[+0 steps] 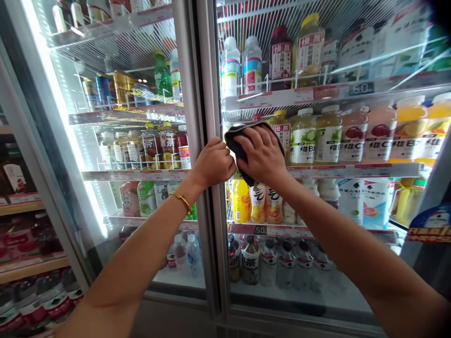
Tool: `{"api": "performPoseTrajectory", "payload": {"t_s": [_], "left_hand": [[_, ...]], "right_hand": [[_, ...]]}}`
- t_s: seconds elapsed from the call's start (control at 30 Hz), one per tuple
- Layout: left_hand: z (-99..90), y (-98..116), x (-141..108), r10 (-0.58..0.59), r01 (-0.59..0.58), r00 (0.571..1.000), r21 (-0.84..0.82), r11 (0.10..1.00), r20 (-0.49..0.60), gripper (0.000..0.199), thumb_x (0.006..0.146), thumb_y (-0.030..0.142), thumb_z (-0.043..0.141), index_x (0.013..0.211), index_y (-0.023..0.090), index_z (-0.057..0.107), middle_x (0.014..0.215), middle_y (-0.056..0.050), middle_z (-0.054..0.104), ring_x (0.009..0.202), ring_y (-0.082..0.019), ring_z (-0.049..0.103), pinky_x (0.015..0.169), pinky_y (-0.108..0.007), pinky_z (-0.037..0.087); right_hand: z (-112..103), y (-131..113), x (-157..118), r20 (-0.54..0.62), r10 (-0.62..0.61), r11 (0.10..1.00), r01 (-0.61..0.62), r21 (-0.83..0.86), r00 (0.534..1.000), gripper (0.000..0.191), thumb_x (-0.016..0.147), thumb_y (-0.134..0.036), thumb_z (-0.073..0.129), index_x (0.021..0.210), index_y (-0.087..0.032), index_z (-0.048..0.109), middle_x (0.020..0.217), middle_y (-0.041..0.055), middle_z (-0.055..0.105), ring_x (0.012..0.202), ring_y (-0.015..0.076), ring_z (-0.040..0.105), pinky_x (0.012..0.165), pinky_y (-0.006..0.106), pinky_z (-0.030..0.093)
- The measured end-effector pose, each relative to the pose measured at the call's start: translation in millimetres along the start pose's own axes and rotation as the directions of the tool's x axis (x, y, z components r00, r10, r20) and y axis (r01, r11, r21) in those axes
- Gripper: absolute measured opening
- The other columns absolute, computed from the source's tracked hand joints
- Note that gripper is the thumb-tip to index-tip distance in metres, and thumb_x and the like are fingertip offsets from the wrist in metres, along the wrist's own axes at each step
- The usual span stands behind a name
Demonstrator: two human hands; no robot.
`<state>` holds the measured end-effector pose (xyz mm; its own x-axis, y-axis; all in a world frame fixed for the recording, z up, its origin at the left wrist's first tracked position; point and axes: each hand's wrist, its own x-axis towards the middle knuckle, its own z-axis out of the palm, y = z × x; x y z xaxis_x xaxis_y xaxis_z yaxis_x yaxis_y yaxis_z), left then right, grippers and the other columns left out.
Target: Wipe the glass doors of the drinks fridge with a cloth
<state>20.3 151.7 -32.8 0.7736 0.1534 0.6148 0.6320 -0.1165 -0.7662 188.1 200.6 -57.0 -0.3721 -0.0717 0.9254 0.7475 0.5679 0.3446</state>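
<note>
My right hand (262,152) is on a dark cloth (230,137), fingers bent over it, pressing it to the glass door (282,291) of a drinks fridge. Part of the cloth shows around the fingers and below the palm. Left of it, my left hand (215,162) is curled closed on the metal door frame (210,94) where the two doors meet; its fingertips are hidden. A gold-coloured bracelet (181,201) is on my left wrist.
Behind the glass, shelves hold bottles, including green-labelled juice bottles (303,136) and orange drinks (240,201). The left fridge door shows cans (123,89) and more bottles. Another rack with bottles (52,295) stands at far left. A blue sign (431,223) sits at right.
</note>
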Motion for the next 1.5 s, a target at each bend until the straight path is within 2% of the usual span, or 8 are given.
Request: {"api": "performPoseTrajectory", "payload": {"t_s": [0.17, 0.33, 0.5, 0.6, 0.8, 1.03, 1.3, 1.5], "left_hand": [[-0.5, 17.6, -16.7, 0.045, -0.043, 0.998, -0.044, 0.998, 0.043, 0.029, 0.082, 0.022, 0.047, 0.058, 0.018, 0.063, 0.058, -0.005, 0.061, 0.066, -0.020, 0.055, 0.074, -0.041, 0.040], [0.4, 28.7, -25.1, 0.038, -0.035, 0.998, -0.053, 0.998, 0.056, 0.029, 0.080, 0.021, 0.049, 0.054, 0.018, 0.060, 0.055, -0.006, 0.060, 0.060, -0.018, 0.051, 0.072, -0.040, 0.038], [5.9, 30.9, -24.8, -0.003, 0.003, 1.000, -0.066, 0.998, 0.010, 0.030, 0.079, 0.020, 0.048, 0.052, 0.018, 0.060, 0.052, -0.005, 0.059, 0.057, -0.017, 0.049, 0.070, -0.040, 0.036], [7.6, 31.9, -25.1, -0.020, 0.020, 1.000, -0.052, 0.998, 0.001, 0.030, 0.079, 0.019, 0.049, 0.052, 0.018, 0.061, 0.052, -0.005, 0.059, 0.057, -0.017, 0.050, 0.071, -0.040, 0.037], [5.3, 31.2, -27.6, -0.014, 0.014, 1.000, -0.070, 0.997, -0.006, 0.030, 0.080, 0.020, 0.049, 0.052, 0.018, 0.059, 0.054, -0.005, 0.059, 0.060, -0.018, 0.051, 0.069, -0.039, 0.038], [4.8, 32.0, -27.1, -0.019, 0.017, 1.000, -0.095, 0.995, -0.022, 0.030, 0.078, 0.018, 0.049, 0.049, 0.020, 0.053, 0.052, -0.003, 0.056, 0.057, -0.016, 0.047, 0.068, -0.037, 0.039], [7.4, 35.3, -25.8, -0.043, 0.041, 0.999, -0.056, 0.998, -0.030, 0.034, 0.082, 0.019, 0.046, 0.049, 0.020, 0.055, 0.051, -0.002, 0.054, 0.057, -0.016, 0.047, 0.068, -0.038, 0.039], [6.4, 34.2, -27.8, -0.018, 0.016, 0.999, -0.050, 0.999, -0.040, 0.032, 0.081, 0.019, 0.047, 0.050, 0.018, 0.057, 0.051, -0.003, 0.054, 0.057, -0.016, 0.047, 0.069, -0.038, 0.040]], "right_hand": [[-4.7, 0.3, -45.2, 0.055, -0.175, 0.984, 0.173, 0.035, 0.983, 0.046, 0.086, -0.037, 0.049, 0.131, -0.023, 0.049, 0.133, 0.0078, 0.053, 0.127, 0.0275, 0.040, 0.112, 0.048, 0.027], [-28.4, 43.2, -66.9, 0.218, -0.543, 0.839, 0.524, 0.143, 0.811, 0.045, 0.085, -0.043, 0.053, 0.127, -0.030, 0.052, 0.133, 0.0016, 0.054, 0.125, 0.0237, 0.043, 0.109, 0.044, 0.033], [-29.2, 52.3, -40.7, 0.046, -0.086, 0.995, 0.088, -0.043, 0.995, 0.044, 0.083, -0.043, 0.055, 0.124, -0.026, 0.053, 0.132, 0.0073, 0.051, 0.123, 0.0297, 0.041, 0.104, 0.050, 0.035], [-11.6, 23.1, -18.8, -0.113, 0.171, 0.981, -0.180, -0.069, 0.979, 0.044, 0.084, -0.041, 0.052, 0.124, -0.024, 0.051, 0.131, 0.0096, 0.050, 0.125, 0.0313, 0.039, 0.106, 0.052, 0.032], [6.6, -22.2, -42.0, -0.049, 0.004, 1.000, -0.006, -0.025, 0.999, 0.043, 0.087, -0.037, 0.047, 0.127, -0.023, 0.051, 0.132, 0.0087, 0.052, 0.126, 0.0273, 0.041, 0.112, 0.046, 0.028], [-18.1, 20.2, -109.6, 0.142, -0.358, 0.933, 0.348, 0.088, 0.923, 0.047, 0.082, -0.037, 0.055, 0.128, -0.026, 0.050, 0.130, 0.0052, 0.057, 0.122, 0.0258, 0.046, 0.109, 0.046, 0.035], [-5.5, 22.5, -50.0, -0.189, 0.245, 0.969, -0.246, 0.016, 0.951, 0.042, 0.085, -0.038, 0.050, 0.124, -0.023, 0.048, 0.129, 0.0107, 0.053, 0.128, 0.0324, 0.039, 0.104, 0.053, 0.036], [14.7, -26.0, -67.0, -0.128, 0.032, 0.999, -0.037, -0.036, 0.991, 0.039, 0.088, -0.035, 0.048, 0.124, -0.019, 0.051, 0.133, 0.0110, 0.052, 0.128, 0.0288, 0.041, 0.110, 0.049, 0.031]]}}
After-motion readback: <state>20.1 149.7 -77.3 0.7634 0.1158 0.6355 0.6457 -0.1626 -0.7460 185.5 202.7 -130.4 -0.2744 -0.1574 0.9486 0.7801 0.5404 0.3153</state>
